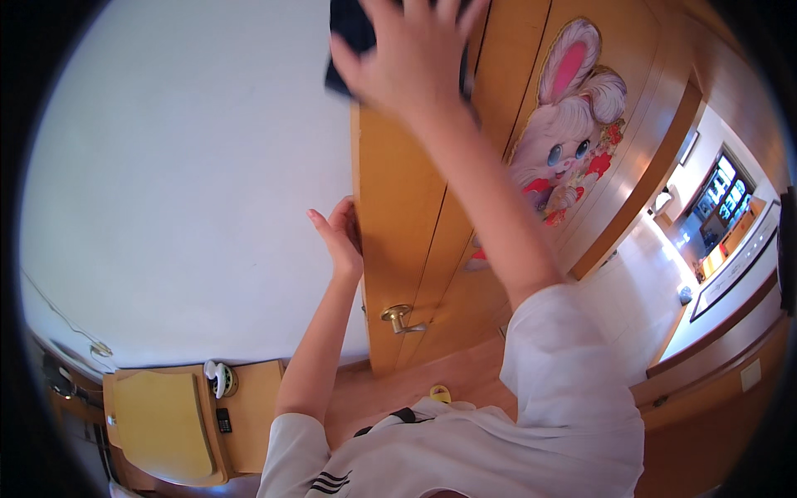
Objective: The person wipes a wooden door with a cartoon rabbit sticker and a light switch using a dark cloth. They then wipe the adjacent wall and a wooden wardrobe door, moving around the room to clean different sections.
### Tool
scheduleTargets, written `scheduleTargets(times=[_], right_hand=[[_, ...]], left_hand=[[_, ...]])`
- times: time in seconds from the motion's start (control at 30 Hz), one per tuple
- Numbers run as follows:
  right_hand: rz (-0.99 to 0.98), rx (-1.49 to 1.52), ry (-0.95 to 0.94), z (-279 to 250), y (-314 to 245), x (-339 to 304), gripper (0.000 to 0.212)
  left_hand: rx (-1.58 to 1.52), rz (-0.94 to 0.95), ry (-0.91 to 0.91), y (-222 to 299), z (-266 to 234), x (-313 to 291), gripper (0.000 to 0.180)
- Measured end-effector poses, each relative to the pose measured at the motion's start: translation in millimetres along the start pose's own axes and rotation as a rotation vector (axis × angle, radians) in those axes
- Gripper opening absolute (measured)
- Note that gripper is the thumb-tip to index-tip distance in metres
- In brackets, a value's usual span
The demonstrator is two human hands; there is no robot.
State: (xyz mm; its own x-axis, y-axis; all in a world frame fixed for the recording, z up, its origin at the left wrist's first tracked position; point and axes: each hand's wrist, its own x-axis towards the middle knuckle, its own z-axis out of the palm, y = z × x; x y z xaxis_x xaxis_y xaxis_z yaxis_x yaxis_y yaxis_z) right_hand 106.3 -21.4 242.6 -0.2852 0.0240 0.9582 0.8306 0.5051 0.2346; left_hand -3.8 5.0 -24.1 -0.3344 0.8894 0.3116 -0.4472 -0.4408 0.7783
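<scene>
Pressing a dark cloth (349, 33) on the wooden door (398, 207), right hand (411, 50) spread; left hand (339, 236) grips its edge.

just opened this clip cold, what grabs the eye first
The right hand raised high, pressing a dark cloth against the top of the wooden door. On the door's face, right of the arm, a big rabbit picture. The left hand grips the door's edge above the brass handle.

The right hand (413, 51) presses a dark cloth (349, 33) against the top of an open orange wooden door (398, 224) bearing a rabbit picture (564, 124); the left hand (339, 236) grips its edge.
</scene>
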Motion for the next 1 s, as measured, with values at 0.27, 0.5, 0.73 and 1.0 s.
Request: scheduleTargets(times=[0.27,0.5,0.73,1.0], right_hand=[[0.214,0.195,-0.208,52.8,-46.1,-295.8,0.058],[0.202,0.328,-0.361,46.6,-83.8,-407.1,0.053],[1.295,1.094,-0.182,-32.1,-65.7,-392.1,0.042],[1.864,2.623,0.199,-113.5,11.7,-455.2,0.036]], left_hand=[[-0.218,-0.197,-0.141,14.6,17.2,-5.1,0.104],[0.114,0.023,-0.173,-5.0,-21.7,1.3,0.085],[0.674,0.914,0.255,20.6,-0.8,-97.0,0.021],[0.61,0.048,-0.483,-45.5,72.8,-181.3,0.034]])
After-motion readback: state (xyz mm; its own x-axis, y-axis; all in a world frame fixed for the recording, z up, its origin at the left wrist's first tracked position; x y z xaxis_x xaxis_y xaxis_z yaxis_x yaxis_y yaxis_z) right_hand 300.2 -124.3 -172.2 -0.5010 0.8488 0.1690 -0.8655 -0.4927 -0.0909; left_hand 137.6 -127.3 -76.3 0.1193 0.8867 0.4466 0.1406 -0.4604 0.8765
